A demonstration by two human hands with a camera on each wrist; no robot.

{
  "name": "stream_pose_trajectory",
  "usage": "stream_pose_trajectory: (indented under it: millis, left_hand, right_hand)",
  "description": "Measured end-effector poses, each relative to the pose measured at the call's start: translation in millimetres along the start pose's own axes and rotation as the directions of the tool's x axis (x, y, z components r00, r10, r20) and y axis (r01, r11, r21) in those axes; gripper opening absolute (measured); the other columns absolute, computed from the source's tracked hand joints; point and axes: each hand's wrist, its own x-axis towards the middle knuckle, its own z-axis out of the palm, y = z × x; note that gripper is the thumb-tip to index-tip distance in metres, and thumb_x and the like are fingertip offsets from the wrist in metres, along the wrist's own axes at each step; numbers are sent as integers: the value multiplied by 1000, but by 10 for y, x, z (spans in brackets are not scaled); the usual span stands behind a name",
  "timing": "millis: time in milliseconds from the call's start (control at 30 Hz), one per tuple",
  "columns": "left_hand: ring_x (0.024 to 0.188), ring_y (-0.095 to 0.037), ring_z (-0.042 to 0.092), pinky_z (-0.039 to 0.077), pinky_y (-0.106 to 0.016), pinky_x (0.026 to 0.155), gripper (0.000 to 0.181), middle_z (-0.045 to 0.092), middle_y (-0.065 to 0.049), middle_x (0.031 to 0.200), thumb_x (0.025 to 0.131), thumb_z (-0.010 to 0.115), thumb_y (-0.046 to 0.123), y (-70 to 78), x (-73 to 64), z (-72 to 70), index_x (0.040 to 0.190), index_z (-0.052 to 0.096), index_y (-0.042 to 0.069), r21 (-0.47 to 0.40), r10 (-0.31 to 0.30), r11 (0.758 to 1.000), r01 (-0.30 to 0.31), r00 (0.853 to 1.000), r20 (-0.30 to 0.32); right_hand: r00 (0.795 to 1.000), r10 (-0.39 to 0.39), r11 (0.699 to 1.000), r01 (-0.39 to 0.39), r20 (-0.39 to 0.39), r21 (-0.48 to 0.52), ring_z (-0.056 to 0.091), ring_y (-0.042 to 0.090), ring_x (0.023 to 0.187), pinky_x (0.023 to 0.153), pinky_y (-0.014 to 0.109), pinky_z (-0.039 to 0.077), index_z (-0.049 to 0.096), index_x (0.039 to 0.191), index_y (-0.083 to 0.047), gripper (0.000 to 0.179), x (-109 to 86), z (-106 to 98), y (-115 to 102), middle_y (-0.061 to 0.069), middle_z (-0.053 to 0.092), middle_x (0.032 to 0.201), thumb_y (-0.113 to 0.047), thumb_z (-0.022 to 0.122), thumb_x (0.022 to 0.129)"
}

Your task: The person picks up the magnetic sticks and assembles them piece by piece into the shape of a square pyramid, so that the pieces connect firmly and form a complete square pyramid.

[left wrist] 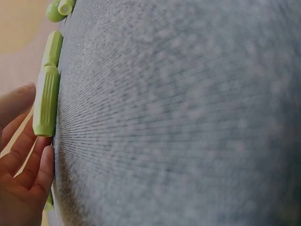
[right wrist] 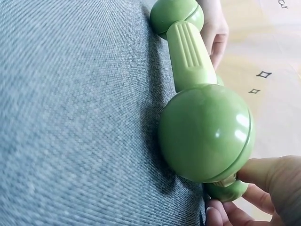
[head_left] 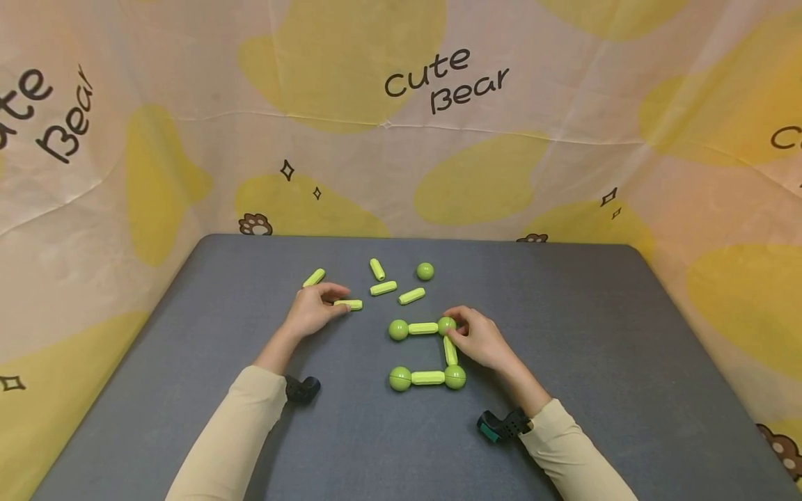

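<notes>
My right hand (head_left: 481, 339) pinches a green ball (head_left: 447, 325), the far right corner of a three-sided chain of balls and ribbed rods on the table. A rod (head_left: 450, 351) joins it to the near right ball (head_left: 454, 376), which looms large in the right wrist view. Two more rods run left to end balls (head_left: 398, 330), leaving the left side open. My left hand (head_left: 311, 310) is at a loose light-green rod (head_left: 348, 305), thumb against or just over it, fingers spread around its left end. The left wrist view shows this ribbed rod (left wrist: 47, 101) beside the fingers.
More loose rods (head_left: 383, 288) lie beyond the chain, with a single green ball (head_left: 425, 271) at their right. One rod (head_left: 315, 277) lies just behind my left hand. A printed cloth (head_left: 351, 160) stands around the grey table (head_left: 595, 334).
</notes>
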Motion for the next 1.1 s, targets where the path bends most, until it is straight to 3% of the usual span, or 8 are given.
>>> stream_pose_trajectory:
  millis: [400, 1100]
  left_hand:
    - [84, -23, 62, 48, -34, 71, 28, 68, -12, 97, 75, 75, 12, 28, 5, -5, 101, 70, 5, 74, 43, 996, -45, 999, 29]
    - [82, -20, 61, 47, -37, 72, 18, 68, -8, 94, 79, 71, 13, 93, -35, -11, 97, 72, 8, 160, 50, 985, -57, 998, 45]
  right_hand:
    - [1000, 4, 1000, -4, 6, -5, 57, 13, 76, 61, 26, 45, 60, 113, -8, 29, 11, 6, 6, 8, 62, 102, -14, 65, 85]
    - [1000, 1, 1000, -1, 13, -6, 58, 13, 77, 61, 26, 45, 60, 113, -9, 29, 6, -1, 0, 8, 62, 104, -14, 65, 86]
